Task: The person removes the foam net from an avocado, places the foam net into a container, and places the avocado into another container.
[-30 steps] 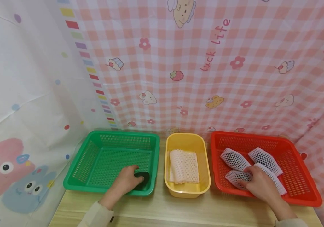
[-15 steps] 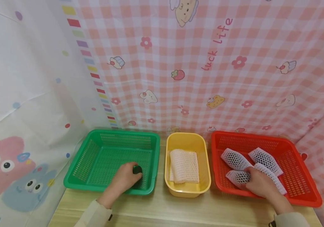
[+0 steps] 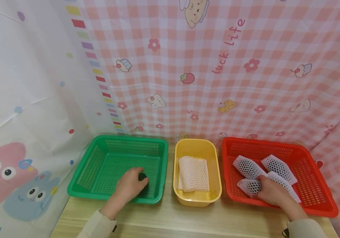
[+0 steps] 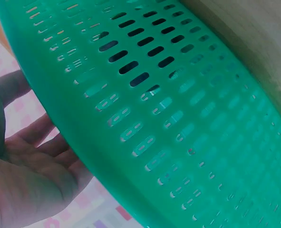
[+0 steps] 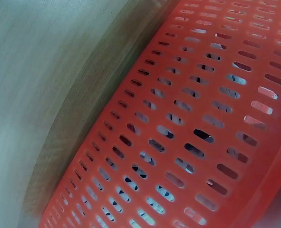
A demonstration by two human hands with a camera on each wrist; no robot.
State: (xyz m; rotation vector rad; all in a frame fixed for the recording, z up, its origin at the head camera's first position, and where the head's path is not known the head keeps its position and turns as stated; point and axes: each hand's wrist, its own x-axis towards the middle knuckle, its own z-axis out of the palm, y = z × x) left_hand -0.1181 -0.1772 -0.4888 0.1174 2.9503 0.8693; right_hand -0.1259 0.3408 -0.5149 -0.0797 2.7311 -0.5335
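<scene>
Inside the green basket [image 3: 117, 197], my left hand [image 3: 129, 185] grips a dark rounded object [image 3: 142, 176] near the front right corner. The hand covers most of that object, so its kind cannot be told. In the left wrist view, the palm and thumb of my left hand [image 4: 33, 175] show beyond the basket's slotted wall [image 4: 130, 109]. On the right, my right hand [image 3: 272, 191] holds the near end of a dark item in a white foam net sleeve [image 3: 248, 186] in the red basket [image 3: 321, 185]. The right wrist view shows only the red basket's outer wall [image 5: 178, 123].
Between the baskets stands a yellow bin [image 3: 196, 200] with folded white foam nets [image 3: 193, 174]. Several other sleeved items [image 3: 280, 168] lie beside my right hand in the red basket. A checked cloth [image 3: 188, 66] hangs behind the wooden table [image 3: 185, 219].
My left hand has shifted slightly left and back, and the dark object has turned and is now mostly covered by it. My right fingers have closed in on the sleeved item.
</scene>
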